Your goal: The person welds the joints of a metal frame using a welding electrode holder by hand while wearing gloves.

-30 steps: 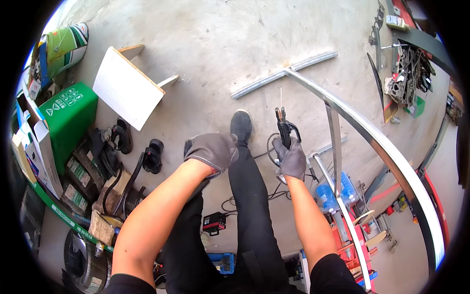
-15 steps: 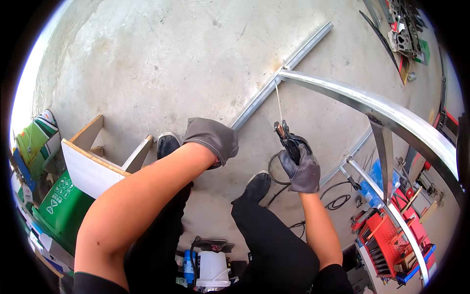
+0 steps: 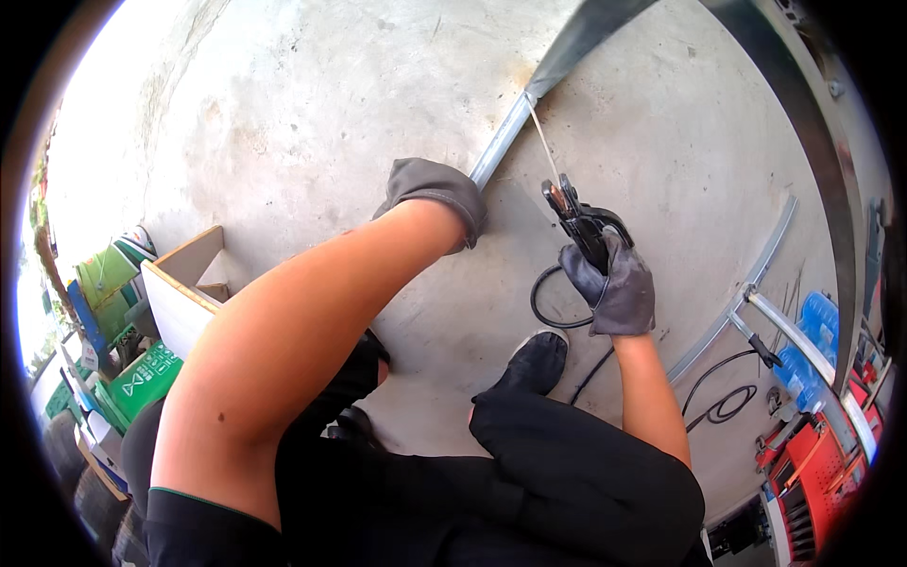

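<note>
My right hand point(image 3: 619, 283), in a dark leather glove, is closed around a black electrode holder point(image 3: 588, 225). A thin pale welding rod point(image 3: 542, 132) sticks out of its jaws. The rod's far tip is at the joint on a galvanised metal bar point(image 3: 503, 142), but I cannot tell if it touches. At the bar's near end, my left hand point(image 3: 430, 194), also gloved, is closed on the bar with its fingers mostly hidden. From the joint, a wide metal beam point(image 3: 590, 40) rises toward the upper edge.
A curved dark metal member point(image 3: 803, 94) arches down the right side. A cable point(image 3: 539, 298) hangs from the holder, and a clamp point(image 3: 763, 352) grips metal tubing. A blue plastic bottle pack point(image 3: 814, 354) and a red tool rack point(image 3: 803, 487) lie right. A wooden box point(image 3: 179, 307) stands left.
My view has shifted and the metal frame looms larger, its beam now running off the upper edge. Both hands sit higher in the picture, and the rod tip stays at the joint.
</note>
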### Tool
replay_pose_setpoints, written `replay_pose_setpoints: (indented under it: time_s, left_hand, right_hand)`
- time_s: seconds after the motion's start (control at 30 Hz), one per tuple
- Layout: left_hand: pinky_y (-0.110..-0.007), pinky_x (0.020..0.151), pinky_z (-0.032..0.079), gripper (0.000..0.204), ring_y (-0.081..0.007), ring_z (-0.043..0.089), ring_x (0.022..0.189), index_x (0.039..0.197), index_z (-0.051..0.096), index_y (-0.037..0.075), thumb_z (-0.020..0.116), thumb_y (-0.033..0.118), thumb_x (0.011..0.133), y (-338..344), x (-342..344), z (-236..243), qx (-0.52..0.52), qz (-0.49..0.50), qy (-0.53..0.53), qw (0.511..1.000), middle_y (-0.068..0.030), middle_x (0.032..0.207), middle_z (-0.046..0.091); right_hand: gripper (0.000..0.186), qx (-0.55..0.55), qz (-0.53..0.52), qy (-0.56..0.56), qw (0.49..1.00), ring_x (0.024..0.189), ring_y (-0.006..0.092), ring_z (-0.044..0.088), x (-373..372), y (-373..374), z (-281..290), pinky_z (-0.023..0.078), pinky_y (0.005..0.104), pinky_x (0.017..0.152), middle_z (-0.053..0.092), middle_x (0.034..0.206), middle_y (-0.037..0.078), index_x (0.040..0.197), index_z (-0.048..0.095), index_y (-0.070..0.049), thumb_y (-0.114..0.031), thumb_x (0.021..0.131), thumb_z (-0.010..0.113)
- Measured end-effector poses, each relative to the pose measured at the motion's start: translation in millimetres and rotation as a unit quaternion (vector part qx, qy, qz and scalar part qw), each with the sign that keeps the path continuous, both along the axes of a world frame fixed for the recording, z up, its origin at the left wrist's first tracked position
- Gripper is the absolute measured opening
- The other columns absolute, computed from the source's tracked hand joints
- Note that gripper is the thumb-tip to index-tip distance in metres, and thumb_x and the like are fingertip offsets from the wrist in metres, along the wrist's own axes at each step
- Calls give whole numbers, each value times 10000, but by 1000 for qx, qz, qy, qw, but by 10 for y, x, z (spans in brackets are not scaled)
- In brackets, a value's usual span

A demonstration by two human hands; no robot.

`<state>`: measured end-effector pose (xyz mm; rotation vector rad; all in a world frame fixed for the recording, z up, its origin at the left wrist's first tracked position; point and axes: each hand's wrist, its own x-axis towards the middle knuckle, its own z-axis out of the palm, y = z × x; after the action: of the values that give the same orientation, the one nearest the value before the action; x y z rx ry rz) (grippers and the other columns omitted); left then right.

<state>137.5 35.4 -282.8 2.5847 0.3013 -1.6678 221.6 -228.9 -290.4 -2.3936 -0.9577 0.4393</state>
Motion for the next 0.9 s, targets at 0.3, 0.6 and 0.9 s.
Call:
replay_pose_setpoints:
  time_s: [0.3,0.6,0.9]
  left_hand:
    - [-481,735,567,308,-267,785,912,1217,835,144,713,309,987,-159,72,0,34,72,45,996,-41,1060,822]
    - [-525,777,550,337,-288,795,976,1136,859,150,704,383,948,-157,-45,-92,59,31,15,998,-86,1055,823]
    - [-472,808,533,395,-309,781,874,1088,857,111,689,432,930,-156,33,-93,57,111,42,991,-94,918,806]
  right_hand:
    - [401,14,-34,54,998,861,399,782,-73,-14,-19,615,485,767,802,945,165,1132,736,-84,-409,923,844]
    - [411,-17,-56,96,994,882,384,792,-95,46,-90,621,475,783,810,970,160,1155,736,-90,-415,928,846]
    - [356,15,-74,87,993,853,395,776,-119,-85,-159,622,500,768,798,966,143,1080,765,-141,-459,927,820]
